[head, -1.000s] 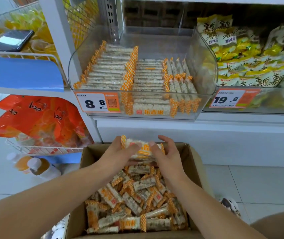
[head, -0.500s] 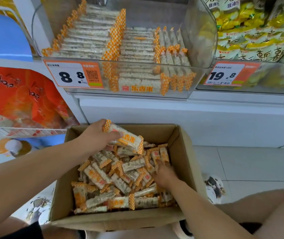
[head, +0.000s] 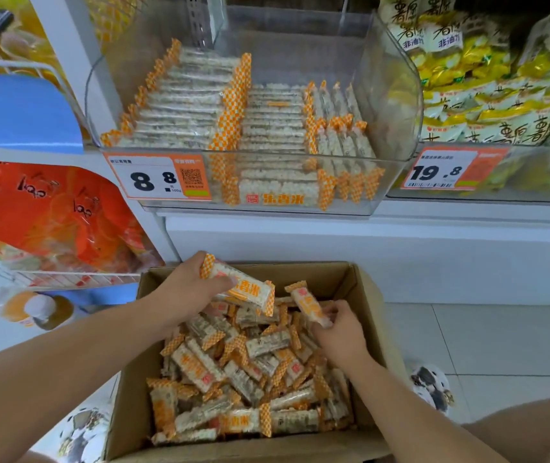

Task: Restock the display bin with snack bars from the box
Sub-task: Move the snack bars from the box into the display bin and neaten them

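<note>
The cardboard box (head: 365,295) stands open on the floor at 6 o'clock, filled with loose snack bars (head: 243,372) in clear wrappers with orange-checked ends. The left hand (head: 188,289) is over the box's far left corner, at about 9 o'clock of the pile, fingers curled round a small stack of bars (head: 245,290) held above the pile. The right hand (head: 337,332) is at 3 o'clock of the pile, near the box's right wall, pinching a single bar (head: 310,307) by its lower end, the bar tilted up and to the left. The display bin (head: 397,105), clear-walled, sits on the shelf at 12 o'clock; bars lie in it in neat rows, left and centre laid crosswise, right rows running front to back. A price tag (head: 158,177) reading 8.8 is fixed at its front left.
</note>
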